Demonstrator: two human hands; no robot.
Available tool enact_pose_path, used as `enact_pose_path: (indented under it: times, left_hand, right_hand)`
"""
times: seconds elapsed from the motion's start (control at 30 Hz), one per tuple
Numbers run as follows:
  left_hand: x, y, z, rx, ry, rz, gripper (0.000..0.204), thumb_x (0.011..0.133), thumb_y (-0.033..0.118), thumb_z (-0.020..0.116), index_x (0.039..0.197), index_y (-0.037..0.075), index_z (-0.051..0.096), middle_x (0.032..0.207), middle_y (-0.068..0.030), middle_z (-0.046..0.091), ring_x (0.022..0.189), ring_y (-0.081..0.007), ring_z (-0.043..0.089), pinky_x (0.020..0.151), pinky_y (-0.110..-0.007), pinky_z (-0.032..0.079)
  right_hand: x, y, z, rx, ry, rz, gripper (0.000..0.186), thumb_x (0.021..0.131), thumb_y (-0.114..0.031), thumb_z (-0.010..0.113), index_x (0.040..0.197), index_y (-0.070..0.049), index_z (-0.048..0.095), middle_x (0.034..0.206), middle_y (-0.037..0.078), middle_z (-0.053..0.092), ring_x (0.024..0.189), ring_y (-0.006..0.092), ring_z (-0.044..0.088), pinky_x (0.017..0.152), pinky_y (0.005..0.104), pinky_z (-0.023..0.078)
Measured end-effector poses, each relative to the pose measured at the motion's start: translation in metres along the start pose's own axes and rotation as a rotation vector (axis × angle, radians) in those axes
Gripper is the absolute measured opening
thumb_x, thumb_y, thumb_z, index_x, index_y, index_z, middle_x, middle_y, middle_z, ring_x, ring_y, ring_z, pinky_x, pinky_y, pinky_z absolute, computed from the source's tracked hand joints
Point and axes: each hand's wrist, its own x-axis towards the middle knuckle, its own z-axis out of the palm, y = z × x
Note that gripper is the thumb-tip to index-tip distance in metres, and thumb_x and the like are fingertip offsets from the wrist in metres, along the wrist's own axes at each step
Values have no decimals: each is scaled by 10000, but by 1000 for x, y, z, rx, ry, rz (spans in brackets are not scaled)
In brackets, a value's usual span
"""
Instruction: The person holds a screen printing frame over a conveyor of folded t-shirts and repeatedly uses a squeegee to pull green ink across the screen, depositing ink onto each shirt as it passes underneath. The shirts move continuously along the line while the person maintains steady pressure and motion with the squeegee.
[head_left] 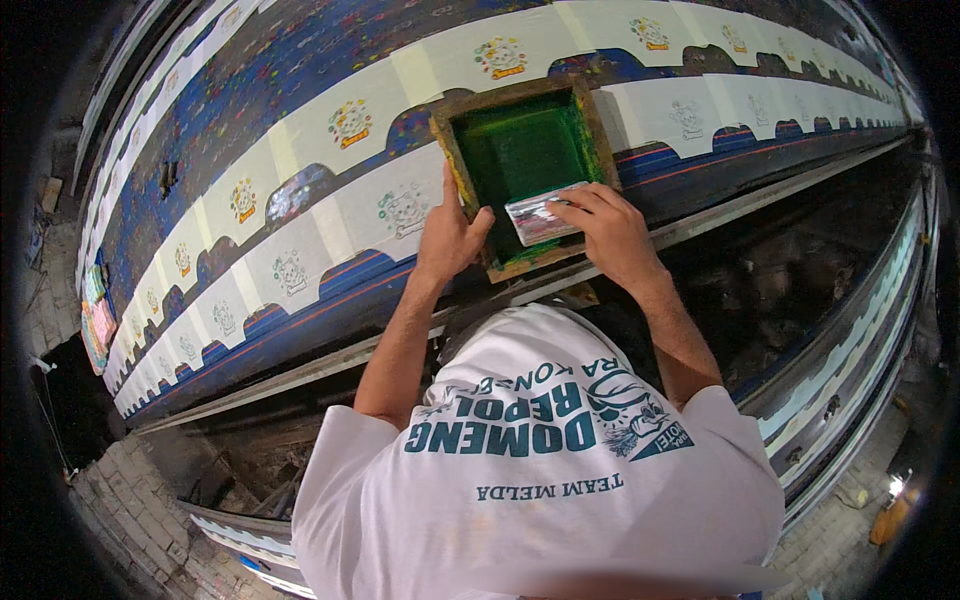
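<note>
Head view, and straight to the fingers (pixel 578 208) of the right hand (pixel 622 238): they're bent and closed on a flat, silvery block (pixel 530 222), gripping it by its right-hand end. Most of the block sticks out to the left of those fingers, slightly tilted, its shiny face catching the light. It sits inside the lower part of a wooden frame (pixel 599 135), close to the near bar, and looks to be pressed on the dark green mesh (pixel 525 145), though glare and the fingers make contact hard to confirm.

Over to the left hand (pixel 448 240), clasped around the frame's left bar: index finger stretched along the outside, thumb on the inner side, its tip just beside the block's left edge but apart from it.

Moving outward, the frame lies at a slant over the nearer row of white sheets (pixel 335 215) on a long, dark blue desk (pixel 300 90) spattered with coloured specks. Either side of it, that row shows thin, mostly grey outline drawings; the row beyond carries the same sort of picture in bright yellow and orange. Closest to the camera, there's the person's white T-shirt (pixel 400 500) with dark green lettering, and brick paving (pixel 130 510) at lower left.
</note>
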Motion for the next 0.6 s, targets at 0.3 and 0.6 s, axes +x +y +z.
enact_pose_path:
  times: [0.3, 0.6]
  left_hand:
    - [24, 25, 43, -30, 82, 37, 1010, 964, 254, 691, 1760, 54, 101, 758, -245, 759, 556, -352, 741, 586, -464, 632]
    - [14, 45, 45, 12, 92, -118, 908, 955, 252, 739, 1729, 94, 291, 1093, -250, 804, 876, -391, 790, 835, -471, 603]
  right_hand:
    - [-15, 61, -18, 46, -37, -49, 452, 906, 54, 705, 1317, -114, 784, 1315, 85, 735, 1279, 288, 660, 1106, 424, 581]
    - [-13, 66, -28, -14, -95, -108, 456, 896, 30, 712, 1333, -89, 760, 1281, 93, 748, 1168, 286, 699, 982, 410, 636]
